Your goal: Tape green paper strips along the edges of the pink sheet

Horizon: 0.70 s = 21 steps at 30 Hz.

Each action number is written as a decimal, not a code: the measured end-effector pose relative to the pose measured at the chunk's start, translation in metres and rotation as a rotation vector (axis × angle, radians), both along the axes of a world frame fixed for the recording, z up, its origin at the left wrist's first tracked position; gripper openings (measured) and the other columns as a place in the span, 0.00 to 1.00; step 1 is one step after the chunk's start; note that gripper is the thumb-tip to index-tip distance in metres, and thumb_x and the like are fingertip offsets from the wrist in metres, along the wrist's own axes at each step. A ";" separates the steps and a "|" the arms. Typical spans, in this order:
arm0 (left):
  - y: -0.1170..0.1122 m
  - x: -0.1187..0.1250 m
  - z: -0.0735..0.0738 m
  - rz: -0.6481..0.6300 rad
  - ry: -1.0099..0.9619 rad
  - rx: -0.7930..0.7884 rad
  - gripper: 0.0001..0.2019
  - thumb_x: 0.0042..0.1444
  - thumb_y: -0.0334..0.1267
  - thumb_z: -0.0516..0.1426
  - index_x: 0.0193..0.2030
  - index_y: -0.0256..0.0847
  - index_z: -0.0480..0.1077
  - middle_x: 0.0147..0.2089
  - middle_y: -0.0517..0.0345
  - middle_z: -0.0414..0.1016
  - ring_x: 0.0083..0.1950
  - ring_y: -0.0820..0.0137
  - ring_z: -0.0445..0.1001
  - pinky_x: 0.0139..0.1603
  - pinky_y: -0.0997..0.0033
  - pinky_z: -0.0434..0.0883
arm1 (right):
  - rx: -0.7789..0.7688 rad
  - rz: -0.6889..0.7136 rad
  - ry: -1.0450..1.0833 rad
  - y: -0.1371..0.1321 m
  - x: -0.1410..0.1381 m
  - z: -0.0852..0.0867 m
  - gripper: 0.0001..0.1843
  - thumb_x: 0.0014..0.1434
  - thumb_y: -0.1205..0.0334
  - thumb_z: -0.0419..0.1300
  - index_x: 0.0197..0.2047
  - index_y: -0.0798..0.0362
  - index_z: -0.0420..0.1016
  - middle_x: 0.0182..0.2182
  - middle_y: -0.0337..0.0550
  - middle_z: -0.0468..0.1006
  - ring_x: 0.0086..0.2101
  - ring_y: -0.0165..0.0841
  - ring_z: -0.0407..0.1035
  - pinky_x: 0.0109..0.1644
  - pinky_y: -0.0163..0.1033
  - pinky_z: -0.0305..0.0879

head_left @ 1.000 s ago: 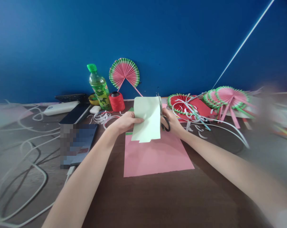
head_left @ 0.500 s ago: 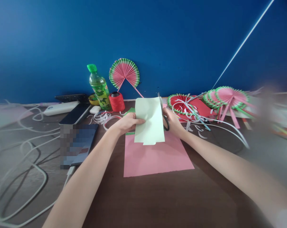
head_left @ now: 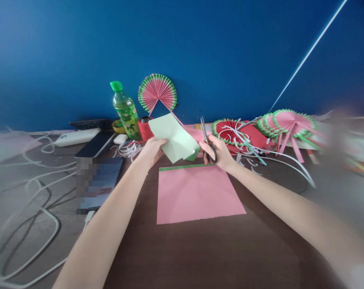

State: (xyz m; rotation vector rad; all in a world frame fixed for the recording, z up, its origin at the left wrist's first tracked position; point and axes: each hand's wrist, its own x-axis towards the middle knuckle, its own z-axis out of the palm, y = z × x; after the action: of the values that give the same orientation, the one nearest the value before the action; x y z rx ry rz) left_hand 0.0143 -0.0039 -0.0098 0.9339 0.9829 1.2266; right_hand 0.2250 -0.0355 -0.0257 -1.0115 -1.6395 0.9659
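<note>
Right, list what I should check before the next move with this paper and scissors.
1. Left hand gripping the pale green paper: ok.
2. Right hand holding the scissors: ok.
3. Pale green paper held level and square: not ok, it is tilted.
4. Scissors' blades fully shut: cannot tell, too small.
5. Pink sheet lying flat on the table: ok.
6. Green bottle capped: ok.
</note>
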 end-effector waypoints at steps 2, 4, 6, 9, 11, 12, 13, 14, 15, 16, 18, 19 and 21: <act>0.003 -0.001 0.000 0.084 -0.087 -0.017 0.16 0.49 0.25 0.54 0.46 0.34 0.68 0.38 0.51 0.78 0.41 0.66 0.77 0.46 0.65 0.74 | -0.033 0.020 0.070 0.001 0.001 0.003 0.17 0.56 0.47 0.56 0.28 0.51 0.61 0.12 0.30 0.64 0.10 0.26 0.60 0.13 0.32 0.51; 0.003 0.000 0.001 0.068 -0.103 -0.070 0.14 0.51 0.26 0.52 0.46 0.37 0.66 0.39 0.53 0.78 0.40 0.68 0.77 0.45 0.66 0.74 | -0.019 0.023 0.149 0.003 0.002 0.006 0.17 0.56 0.46 0.55 0.29 0.52 0.62 0.14 0.32 0.66 0.11 0.26 0.61 0.12 0.31 0.50; 0.000 0.002 0.000 -0.012 -0.033 -0.090 0.12 0.52 0.26 0.52 0.43 0.40 0.65 0.40 0.54 0.77 0.39 0.70 0.77 0.44 0.67 0.73 | 0.009 0.012 0.232 0.006 0.005 0.009 0.17 0.56 0.46 0.56 0.30 0.52 0.62 0.18 0.33 0.69 0.13 0.25 0.62 0.13 0.30 0.52; -0.003 0.004 -0.004 -0.113 0.344 -0.025 0.06 0.51 0.28 0.53 0.37 0.40 0.66 0.37 0.56 0.77 0.36 0.72 0.76 0.39 0.73 0.71 | 0.051 -0.035 0.327 0.010 0.010 0.015 0.17 0.55 0.45 0.56 0.32 0.52 0.63 0.24 0.35 0.70 0.14 0.23 0.63 0.15 0.31 0.56; -0.003 0.004 -0.007 -0.102 0.601 0.004 0.02 0.50 0.30 0.55 0.32 0.39 0.67 0.31 0.56 0.76 0.31 0.73 0.74 0.31 0.77 0.69 | 0.089 -0.104 0.328 0.013 0.015 0.019 0.18 0.55 0.44 0.56 0.32 0.51 0.62 0.26 0.36 0.70 0.15 0.23 0.62 0.16 0.32 0.56; -0.002 0.003 -0.008 -0.087 0.685 0.007 0.01 0.50 0.31 0.56 0.29 0.38 0.67 0.28 0.56 0.75 0.28 0.74 0.73 0.28 0.78 0.66 | 0.103 -0.150 0.298 0.015 0.018 0.020 0.18 0.54 0.44 0.56 0.32 0.51 0.62 0.26 0.36 0.69 0.15 0.23 0.62 0.16 0.32 0.56; -0.002 0.003 -0.009 -0.079 0.732 0.004 0.04 0.49 0.32 0.57 0.25 0.37 0.66 0.24 0.57 0.74 0.24 0.74 0.71 0.24 0.78 0.64 | 0.114 -0.201 0.245 0.017 0.021 0.022 0.18 0.54 0.44 0.57 0.32 0.51 0.62 0.26 0.35 0.68 0.16 0.23 0.62 0.17 0.32 0.56; -0.001 0.003 -0.009 -0.079 0.755 -0.001 0.07 0.49 0.33 0.58 0.23 0.37 0.66 0.22 0.57 0.73 0.21 0.75 0.69 0.22 0.78 0.63 | 0.120 -0.257 0.175 0.020 0.024 0.022 0.18 0.53 0.45 0.58 0.32 0.51 0.62 0.25 0.35 0.68 0.16 0.24 0.62 0.18 0.32 0.56; -0.001 0.003 -0.008 -0.087 0.779 -0.004 0.10 0.50 0.34 0.58 0.20 0.37 0.65 0.20 0.57 0.72 0.19 0.75 0.68 0.21 0.77 0.62 | 0.119 -0.315 0.088 0.023 0.028 0.022 0.18 0.52 0.46 0.60 0.32 0.51 0.62 0.25 0.35 0.67 0.18 0.25 0.62 0.20 0.33 0.58; -0.001 0.002 -0.007 -0.103 0.806 -0.011 0.12 0.50 0.36 0.58 0.19 0.36 0.65 0.18 0.57 0.71 0.18 0.75 0.67 0.21 0.77 0.61 | 0.115 -0.379 -0.001 0.027 0.033 0.022 0.17 0.50 0.47 0.61 0.32 0.51 0.62 0.24 0.35 0.66 0.20 0.26 0.63 0.24 0.34 0.60; -0.002 0.003 -0.004 -0.166 0.862 -0.031 0.14 0.51 0.39 0.57 0.18 0.36 0.67 0.17 0.56 0.71 0.18 0.75 0.67 0.21 0.77 0.62 | 0.083 -0.505 -0.175 0.035 0.042 0.020 0.16 0.47 0.52 0.63 0.33 0.52 0.64 0.29 0.39 0.68 0.27 0.31 0.66 0.33 0.38 0.64; -0.003 0.003 -0.003 -0.210 0.892 -0.034 0.14 0.52 0.40 0.56 0.19 0.35 0.68 0.18 0.56 0.72 0.19 0.75 0.68 0.22 0.77 0.62 | 0.050 -0.556 -0.279 0.039 0.047 0.019 0.17 0.45 0.55 0.64 0.35 0.53 0.65 0.33 0.42 0.69 0.33 0.34 0.68 0.38 0.41 0.65; -0.004 0.004 0.000 -0.304 0.943 -0.012 0.13 0.52 0.41 0.55 0.22 0.35 0.72 0.22 0.55 0.76 0.23 0.75 0.70 0.24 0.77 0.63 | -0.002 -0.672 -0.504 0.044 0.058 0.017 0.21 0.41 0.60 0.65 0.40 0.54 0.67 0.42 0.49 0.67 0.44 0.42 0.66 0.46 0.46 0.63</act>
State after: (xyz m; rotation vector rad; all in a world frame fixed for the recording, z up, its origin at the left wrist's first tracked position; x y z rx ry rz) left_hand 0.0180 -0.0081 -0.0098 1.6378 1.4883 0.4831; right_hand 0.2828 0.0089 -0.0088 -1.7559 -1.5011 0.2667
